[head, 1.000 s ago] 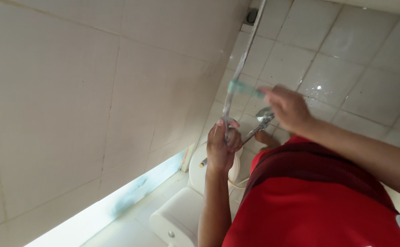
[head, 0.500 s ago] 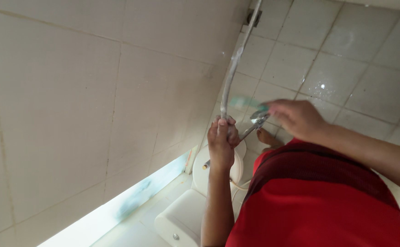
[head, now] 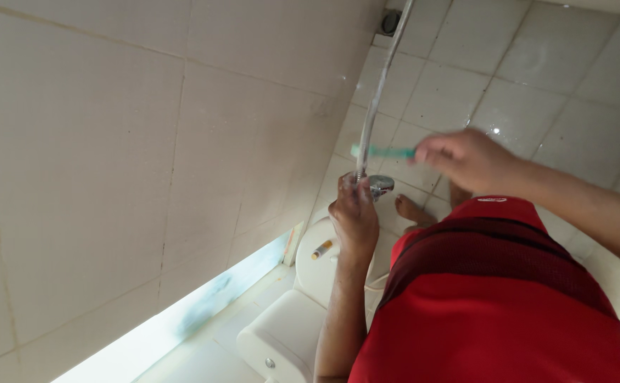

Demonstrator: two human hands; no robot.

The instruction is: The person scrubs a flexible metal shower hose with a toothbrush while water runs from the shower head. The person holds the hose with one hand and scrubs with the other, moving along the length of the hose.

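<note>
My left hand [head: 354, 215] grips a chrome sprayer head [head: 380, 186] where a metal hose [head: 379, 92] joins it. The hose runs up toward a fitting at the top of the view. My right hand [head: 466, 159] holds a thin green toothbrush [head: 381, 151] level, its tip beside the hose just above the sprayer head. Both hands are over a white toilet [head: 317, 266].
A tiled wall [head: 147, 142] fills the left side. The white toilet cistern [head: 281, 340] sits below, with a small orange and white tube [head: 322, 249] on the toilet lid. My bare foot [head: 412, 210] stands on the tiled floor [head: 537, 85]. I wear a red shirt [head: 494, 312].
My right hand moved down to the sprayer head, then lifted up and to the right with the green toothbrush. My left hand kept its grip on the sprayer.
</note>
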